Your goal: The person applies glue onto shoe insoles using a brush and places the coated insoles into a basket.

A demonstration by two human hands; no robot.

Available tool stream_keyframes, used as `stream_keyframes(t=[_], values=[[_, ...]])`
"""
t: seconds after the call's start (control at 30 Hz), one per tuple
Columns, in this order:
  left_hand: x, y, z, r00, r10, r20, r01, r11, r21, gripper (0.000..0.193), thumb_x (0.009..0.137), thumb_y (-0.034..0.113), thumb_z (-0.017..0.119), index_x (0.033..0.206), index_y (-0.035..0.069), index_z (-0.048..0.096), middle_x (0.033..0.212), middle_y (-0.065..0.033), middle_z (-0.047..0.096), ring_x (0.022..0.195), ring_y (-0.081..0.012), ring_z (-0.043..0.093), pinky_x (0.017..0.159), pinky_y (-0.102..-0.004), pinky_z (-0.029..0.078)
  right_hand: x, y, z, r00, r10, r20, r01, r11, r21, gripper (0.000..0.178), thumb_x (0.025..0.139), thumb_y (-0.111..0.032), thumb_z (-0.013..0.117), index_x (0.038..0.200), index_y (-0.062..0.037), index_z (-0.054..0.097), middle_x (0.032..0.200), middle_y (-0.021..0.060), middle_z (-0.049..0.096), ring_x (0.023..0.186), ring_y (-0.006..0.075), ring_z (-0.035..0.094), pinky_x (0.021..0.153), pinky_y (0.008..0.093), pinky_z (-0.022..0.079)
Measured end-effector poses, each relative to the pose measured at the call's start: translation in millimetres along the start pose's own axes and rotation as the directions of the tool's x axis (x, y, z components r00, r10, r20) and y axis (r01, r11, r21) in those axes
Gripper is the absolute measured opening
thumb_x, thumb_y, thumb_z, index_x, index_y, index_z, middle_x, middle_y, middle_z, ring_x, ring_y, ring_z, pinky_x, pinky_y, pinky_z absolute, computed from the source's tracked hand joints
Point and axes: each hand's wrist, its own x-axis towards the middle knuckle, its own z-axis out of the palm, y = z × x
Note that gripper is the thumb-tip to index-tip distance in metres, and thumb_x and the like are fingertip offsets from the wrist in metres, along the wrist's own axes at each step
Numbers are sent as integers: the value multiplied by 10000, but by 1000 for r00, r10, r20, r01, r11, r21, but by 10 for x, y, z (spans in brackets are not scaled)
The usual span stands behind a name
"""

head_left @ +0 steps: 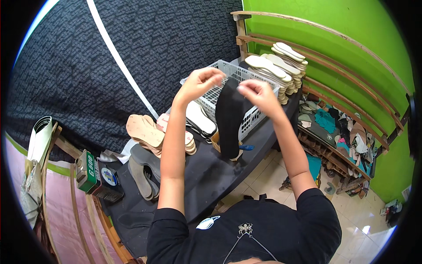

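A long black insole [229,116] is upright in front of me, its wide end at the top. At its upper right edge my right hand [258,94] is closed in a pinch. My left hand [203,83] has its fingers curled and thumb pressed in at the upper left; whether it grips the insole's edge or something small there cannot be made out. The insole's lower end covers part of a small open container [216,143] on the dark table [198,169]. Beside that container a blue handle [247,147] sticks out.
Behind my hands stands a white plastic crate [257,123]. Cream insole stacks [268,68] are at its right. White insoles [200,116], patterned beige insoles [145,130] and grey insoles [143,176] lie left, near a green tin [90,169]. A rack of scraps [338,127] stands right.
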Motion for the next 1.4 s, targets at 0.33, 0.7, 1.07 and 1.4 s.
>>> stream_keyframes(t=[0.33,0.7,1.07,1.4], values=[[-176,-1001,76,910,-206,-361,132,967,-218,527,913,432,321,1291,65,323,1163,-115,471,807,-119,557,810,-264,411,360,751,-1167,831,394,-393,-162,847,507,183,795,-158,610,962,-91,572,619,-106,425,437,-24,300,354,126,174],[-156,-1568,489,895,-316,-316,262,944,-203,623,904,499,221,1362,86,130,1309,-163,320,925,-193,560,961,-362,287,353,1679,-1191,727,555,-405,-240,757,607,79,788,-125,597,838,-73,564,636,-42,466,436,-2,342,334,137,209],[-161,-1804,677,916,-285,-283,254,957,-143,570,921,368,322,1348,31,154,1305,-192,319,897,-166,516,848,-309,386,374,2328,-1296,816,306,-490,-272,952,140,171,770,-184,598,788,-14,602,631,6,545,506,66,452,448,217,333],[-233,-1804,731,905,-325,-273,368,921,124,500,913,351,315,1333,99,215,1221,-143,449,919,-224,559,981,-385,176,414,1889,-1045,876,213,-432,-477,509,-717,192,768,-207,544,818,-36,616,752,128,624,748,292,605,651,389,471]])
